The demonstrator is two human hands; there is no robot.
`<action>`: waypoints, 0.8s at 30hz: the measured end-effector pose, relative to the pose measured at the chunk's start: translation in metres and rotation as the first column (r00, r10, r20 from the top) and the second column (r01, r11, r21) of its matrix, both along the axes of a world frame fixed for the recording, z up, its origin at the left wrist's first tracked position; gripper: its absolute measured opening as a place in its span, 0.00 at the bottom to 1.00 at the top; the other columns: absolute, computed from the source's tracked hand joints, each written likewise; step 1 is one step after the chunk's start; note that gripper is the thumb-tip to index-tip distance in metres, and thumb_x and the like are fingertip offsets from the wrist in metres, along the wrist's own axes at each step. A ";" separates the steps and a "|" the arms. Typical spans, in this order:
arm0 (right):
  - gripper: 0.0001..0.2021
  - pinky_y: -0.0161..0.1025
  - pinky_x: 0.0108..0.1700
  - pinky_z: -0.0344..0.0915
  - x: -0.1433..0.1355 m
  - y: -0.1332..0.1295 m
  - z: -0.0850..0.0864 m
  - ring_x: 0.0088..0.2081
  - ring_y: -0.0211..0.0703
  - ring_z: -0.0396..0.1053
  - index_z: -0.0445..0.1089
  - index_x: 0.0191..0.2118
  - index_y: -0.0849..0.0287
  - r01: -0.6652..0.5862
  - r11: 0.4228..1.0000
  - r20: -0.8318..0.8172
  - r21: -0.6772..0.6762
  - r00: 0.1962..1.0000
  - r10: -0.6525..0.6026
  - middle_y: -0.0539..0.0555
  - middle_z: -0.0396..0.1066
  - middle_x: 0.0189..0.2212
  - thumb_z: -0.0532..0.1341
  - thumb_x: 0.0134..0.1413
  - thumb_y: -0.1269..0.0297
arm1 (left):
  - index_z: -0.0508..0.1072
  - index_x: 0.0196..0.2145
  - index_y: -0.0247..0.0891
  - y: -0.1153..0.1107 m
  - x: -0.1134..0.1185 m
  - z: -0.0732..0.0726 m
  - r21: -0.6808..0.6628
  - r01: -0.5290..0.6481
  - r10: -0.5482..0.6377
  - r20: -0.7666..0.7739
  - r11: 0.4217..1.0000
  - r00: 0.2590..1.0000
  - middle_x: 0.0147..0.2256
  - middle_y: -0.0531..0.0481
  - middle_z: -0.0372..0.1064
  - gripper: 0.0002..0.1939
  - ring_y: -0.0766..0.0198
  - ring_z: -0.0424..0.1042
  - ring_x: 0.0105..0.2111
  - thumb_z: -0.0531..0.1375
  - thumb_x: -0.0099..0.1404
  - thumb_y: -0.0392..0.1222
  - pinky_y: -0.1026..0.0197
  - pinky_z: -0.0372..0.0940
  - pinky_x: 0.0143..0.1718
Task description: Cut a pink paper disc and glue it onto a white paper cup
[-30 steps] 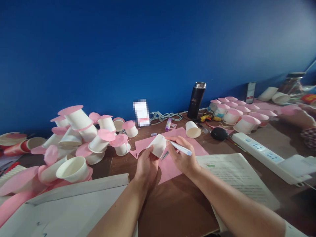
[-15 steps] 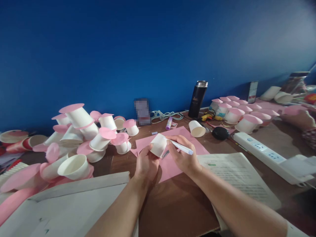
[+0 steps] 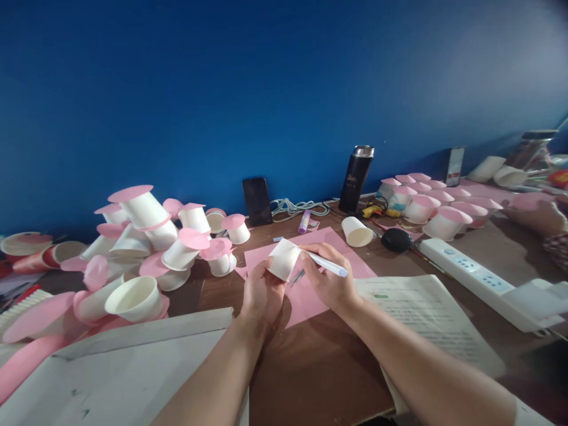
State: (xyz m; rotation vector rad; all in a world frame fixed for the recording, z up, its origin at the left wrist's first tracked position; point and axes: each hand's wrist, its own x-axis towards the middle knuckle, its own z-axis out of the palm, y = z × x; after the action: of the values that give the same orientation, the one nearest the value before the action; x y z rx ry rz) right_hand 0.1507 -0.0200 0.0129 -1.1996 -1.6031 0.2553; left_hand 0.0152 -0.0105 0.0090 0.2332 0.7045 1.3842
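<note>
My left hand (image 3: 262,293) is wrapped round a white paper cup (image 3: 284,260), which is tilted on its side. In my right hand (image 3: 331,278) is a white pen (image 3: 326,263), its tip against the cup's wall. Whether any mark shows on the cup is too small to tell. Beneath both hands lies a pink paper sheet (image 3: 310,307) on the brown table. A thin metallic tool (image 3: 297,277), partly hidden by the hands, rests on that sheet. Another white cup (image 3: 357,232) lies on its side behind my right hand.
Paper cups with pink discs (image 3: 146,207) are heaped at left, above a white box (image 3: 146,367). A purple glue stick (image 3: 304,222), phone (image 3: 257,201) and black thermos (image 3: 356,177) stand behind. Rightward are a printed page (image 3: 426,319), power strip (image 3: 470,278) and another person's hand (image 3: 544,218).
The paper cup in my left hand has tilted slightly. The phone's screen has gone from lit to dark. At far right, the other person's hand has shifted slightly with a pink disc.
</note>
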 end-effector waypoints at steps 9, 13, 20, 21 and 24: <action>0.08 0.37 0.38 0.66 -0.003 -0.005 -0.002 0.37 0.43 0.72 0.72 0.41 0.56 -0.061 0.998 0.049 0.004 0.997 0.061 0.52 0.75 0.36 0.58 0.56 0.67 | 0.73 0.32 0.32 0.003 -0.001 -0.005 0.031 0.007 -0.008 0.035 0.999 0.999 0.31 0.46 0.73 0.06 0.62 0.72 0.34 0.56 0.58 0.33 0.61 0.66 0.41; 0.07 0.37 0.39 0.65 -0.006 -0.007 -0.003 0.37 0.43 0.71 0.72 0.40 0.56 -0.080 0.997 0.062 0.023 0.995 0.079 0.53 0.74 0.35 0.58 0.57 0.67 | 0.72 0.31 0.33 0.004 -0.002 -0.005 0.012 0.003 -0.004 0.044 1.000 0.999 0.30 0.47 0.73 0.06 0.63 0.72 0.34 0.55 0.59 0.32 0.62 0.66 0.42; 0.07 0.37 0.38 0.65 -0.006 -0.007 -0.003 0.35 0.42 0.71 0.72 0.40 0.56 -0.092 0.995 0.064 0.027 0.994 0.090 0.53 0.74 0.35 0.58 0.57 0.67 | 0.72 0.32 0.32 0.002 -0.001 -0.004 0.028 0.002 -0.003 0.037 1.000 0.999 0.31 0.47 0.72 0.05 0.63 0.72 0.34 0.56 0.59 0.33 0.62 0.65 0.42; 0.07 0.37 0.38 0.65 -0.006 -0.007 -0.003 0.36 0.42 0.71 0.72 0.40 0.56 -0.092 0.995 0.065 0.027 0.994 0.090 0.53 0.74 0.35 0.58 0.57 0.68 | 0.72 0.32 0.32 0.002 -0.001 -0.004 0.032 0.006 -0.007 0.036 0.999 0.999 0.30 0.47 0.72 0.05 0.63 0.72 0.34 0.56 0.59 0.33 0.62 0.65 0.42; 0.08 0.36 0.37 0.65 -0.006 -0.007 -0.003 0.35 0.41 0.71 0.72 0.41 0.56 -0.093 0.996 0.054 0.018 0.994 0.091 0.53 0.74 0.34 0.58 0.57 0.68 | 0.73 0.32 0.33 0.002 -0.001 -0.004 0.045 0.001 -0.002 0.018 0.999 1.000 0.30 0.47 0.73 0.05 0.63 0.72 0.34 0.56 0.59 0.33 0.63 0.65 0.40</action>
State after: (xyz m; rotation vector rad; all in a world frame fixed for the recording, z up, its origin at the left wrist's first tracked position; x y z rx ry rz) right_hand 0.1449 -0.0271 0.0099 -1.1270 -1.7060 0.2675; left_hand 0.0142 -0.0089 0.0055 0.2568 0.6590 1.4001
